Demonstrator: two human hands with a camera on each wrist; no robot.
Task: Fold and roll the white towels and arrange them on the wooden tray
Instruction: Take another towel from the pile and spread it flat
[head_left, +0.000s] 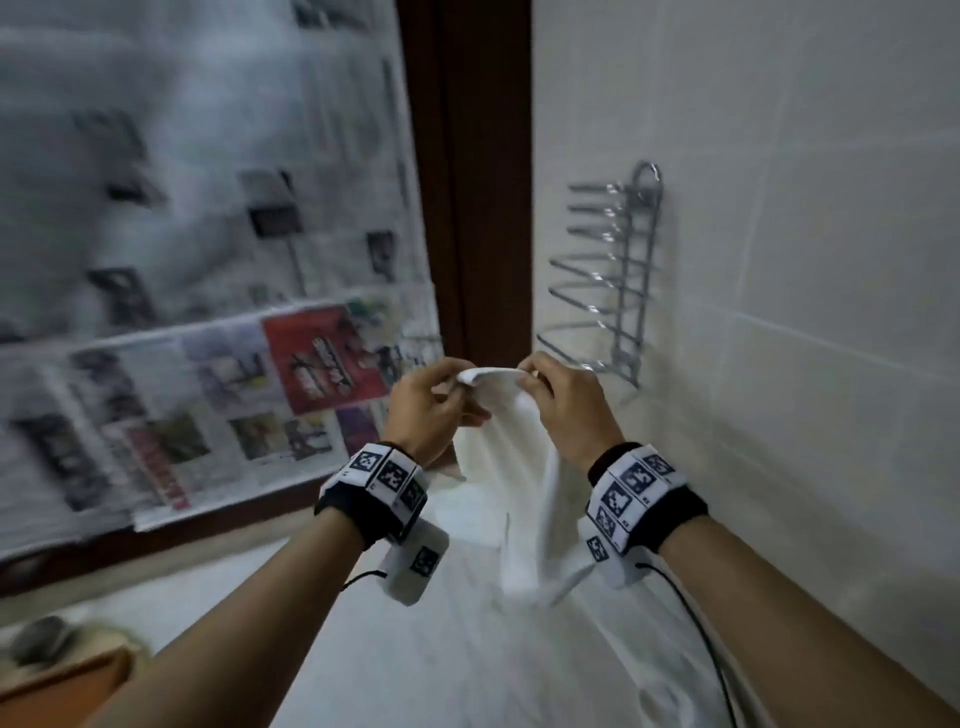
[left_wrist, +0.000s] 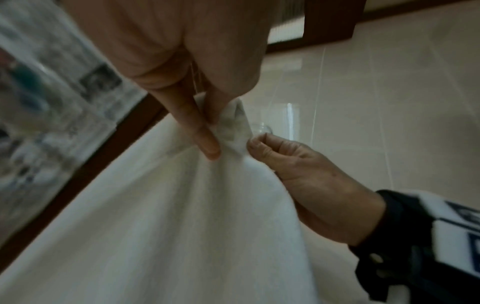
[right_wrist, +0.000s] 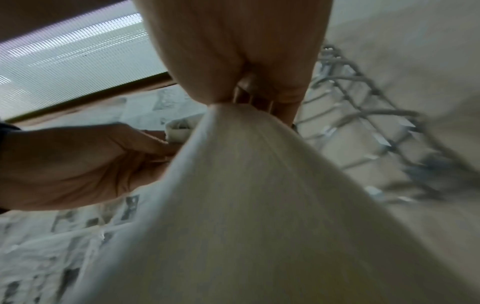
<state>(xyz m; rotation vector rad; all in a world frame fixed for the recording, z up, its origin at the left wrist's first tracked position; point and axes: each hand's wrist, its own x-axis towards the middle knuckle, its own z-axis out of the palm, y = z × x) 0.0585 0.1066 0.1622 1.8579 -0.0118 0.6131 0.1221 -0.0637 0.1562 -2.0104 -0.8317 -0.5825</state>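
Head view: heavy motion blur. Left hand (head_left: 434, 410) and right hand (head_left: 563, 410) are raised side by side, each pinching the top edge of one white towel (head_left: 506, 467). The towel hangs down between the wrists, long axis roughly vertical, top edge horizontal between the pinches; its lower end is smeared by blur and merges with the white cloth surface (head_left: 415, 665) below. Bottom left, a corner of the wooden tray (head_left: 67, 686) is cut off by the frame, with a blurred grey object on it I can't identify. Newspaper sheets (head_left: 197, 260) cover the wall on the left, print unreadable. A chrome wire rack (head_left: 618, 280) is fixed to the tiled wall (head_left: 805, 260) on the right.

Left wrist view: the left hand's fingers (left_wrist: 200, 131) clamp a bunched corner of the towel (left_wrist: 182, 216); thumb mostly hidden behind cloth. The right hand (left_wrist: 306, 170) pinches the same edge just beside. The cloth fans downward and is cut off by the bottom of the frame.

Right wrist view: the right hand's fingertips (right_wrist: 285, 111) pinch the towel's (right_wrist: 246, 205) peak; the towel fills the lower frame and hides the surface below. The left hand (right_wrist: 85, 164) grips the edge, its fingertips hidden behind the cloth. The rack (right_wrist: 363, 123) is blurred.
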